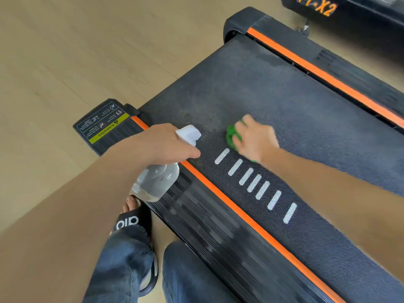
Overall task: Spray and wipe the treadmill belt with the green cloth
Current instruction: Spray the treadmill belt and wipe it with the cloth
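The black treadmill belt point(273, 95) runs diagonally across the view, with darker damp patches near its far end and a row of white dashes close to me. My right hand point(254, 139) presses a bunched green cloth point(231, 136) flat onto the belt just beyond the dashes; the hand looks motion-blurred. My left hand point(166, 143) grips the neck of a clear spray bottle point(156, 182) with a white trigger head, held over the treadmill's left side rail with the nozzle aimed toward the belt.
Orange strips point(236, 211) edge both sides of the belt, with ribbed black side rails. A warning label point(105, 125) sits on the rear corner cover. My sandalled foot point(133, 224) and jeans stand on the pale wood floor at the left. Another machine point(341, 5) is at the top right.
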The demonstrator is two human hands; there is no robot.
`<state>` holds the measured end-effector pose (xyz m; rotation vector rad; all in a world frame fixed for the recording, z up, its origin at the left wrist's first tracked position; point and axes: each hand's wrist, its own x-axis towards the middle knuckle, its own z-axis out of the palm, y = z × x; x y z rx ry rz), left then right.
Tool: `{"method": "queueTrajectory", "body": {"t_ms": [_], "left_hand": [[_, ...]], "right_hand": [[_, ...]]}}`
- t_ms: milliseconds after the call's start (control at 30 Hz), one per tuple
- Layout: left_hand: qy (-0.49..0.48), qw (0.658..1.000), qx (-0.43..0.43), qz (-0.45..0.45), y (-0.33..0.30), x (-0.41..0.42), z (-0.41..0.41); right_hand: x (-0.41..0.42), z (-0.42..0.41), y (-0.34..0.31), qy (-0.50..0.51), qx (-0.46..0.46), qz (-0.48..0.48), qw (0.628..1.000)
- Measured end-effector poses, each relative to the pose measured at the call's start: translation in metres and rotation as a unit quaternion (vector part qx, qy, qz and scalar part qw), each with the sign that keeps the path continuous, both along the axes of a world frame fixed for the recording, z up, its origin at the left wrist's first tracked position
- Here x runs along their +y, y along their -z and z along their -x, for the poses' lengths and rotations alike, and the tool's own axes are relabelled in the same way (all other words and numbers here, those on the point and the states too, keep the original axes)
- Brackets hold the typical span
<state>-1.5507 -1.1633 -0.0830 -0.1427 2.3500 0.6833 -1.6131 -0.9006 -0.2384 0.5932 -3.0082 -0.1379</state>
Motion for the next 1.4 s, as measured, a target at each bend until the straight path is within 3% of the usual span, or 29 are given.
{"method": "queueTrajectory", "body": {"t_ms": [67, 133, 200, 333, 433, 467, 500, 567, 667, 733, 867, 967, 1033, 1133, 1167, 1233, 1400], "left_hand": [[0.000, 1.000, 0.000, -0.005, 0.000, -0.002, 0.000], [-0.002, 1.000, -0.001, -0.006, 0.000, -0.003, 0.001], [0.005, 1.000, 0.000, 0.002, -0.001, 0.000, 0.001], [0.034, 0.999, 0.014, 0.008, -0.008, 0.013, 0.001], [0.021, 1.000, 0.013, 0.003, -0.006, 0.013, 0.001], [0.015, 1.000, 0.010, 0.001, -0.004, 0.011, 0.000], [0.012, 1.000, 0.005, -0.001, -0.003, 0.008, -0.001], [0.006, 1.000, -0.003, -0.001, 0.001, 0.000, -0.005], [0.000, 1.000, 0.004, 0.001, 0.001, -0.007, -0.007], [0.000, 1.000, 0.000, 0.002, -0.001, -0.007, -0.007], [0.016, 1.000, 0.007, 0.003, -0.005, 0.005, -0.002], [0.012, 1.000, 0.002, -0.009, -0.008, 0.014, -0.002], [0.023, 1.000, -0.004, -0.013, -0.009, 0.016, -0.005], [0.050, 0.999, -0.006, -0.001, -0.010, 0.011, -0.010], [0.051, 0.999, -0.005, 0.005, -0.009, 0.009, -0.010], [0.048, 0.999, -0.012, 0.013, -0.008, 0.008, -0.010], [0.062, 0.998, 0.001, 0.009, -0.016, 0.019, -0.007]], "right_hand": [[0.012, 0.016, -0.002, 0.170, -0.015, 0.008, 0.985], [-0.004, 0.009, -0.004, 0.250, -0.030, 0.062, 0.966], [-0.033, -0.017, -0.001, 0.201, -0.053, 0.078, 0.975], [-0.062, -0.082, 0.007, 0.006, -0.048, 0.109, 0.993], [-0.044, -0.067, 0.008, -0.154, -0.028, 0.083, 0.984], [-0.034, -0.051, 0.008, -0.165, -0.021, 0.058, 0.984], [-0.026, -0.031, 0.006, -0.130, -0.011, 0.038, 0.991], [-0.013, 0.006, 0.000, 0.036, 0.001, -0.002, 0.999], [-0.021, 0.020, -0.002, 0.218, -0.010, 0.034, 0.975], [-0.041, -0.003, 0.000, 0.192, -0.029, 0.067, 0.979], [-0.055, -0.077, 0.006, -0.021, -0.043, 0.116, 0.992], [-0.031, -0.058, 0.008, -0.164, -0.023, 0.075, 0.983], [-0.015, -0.021, 0.010, -0.116, 0.012, 0.041, 0.992], [-0.008, 0.023, 0.001, 0.141, 0.003, 0.029, 0.990], [-0.013, 0.024, 0.002, 0.182, -0.010, 0.035, 0.983], [-0.025, 0.001, 0.002, 0.173, -0.035, 0.047, 0.983], [-0.005, -0.098, 0.010, -0.047, -0.019, 0.121, 0.991]]}}
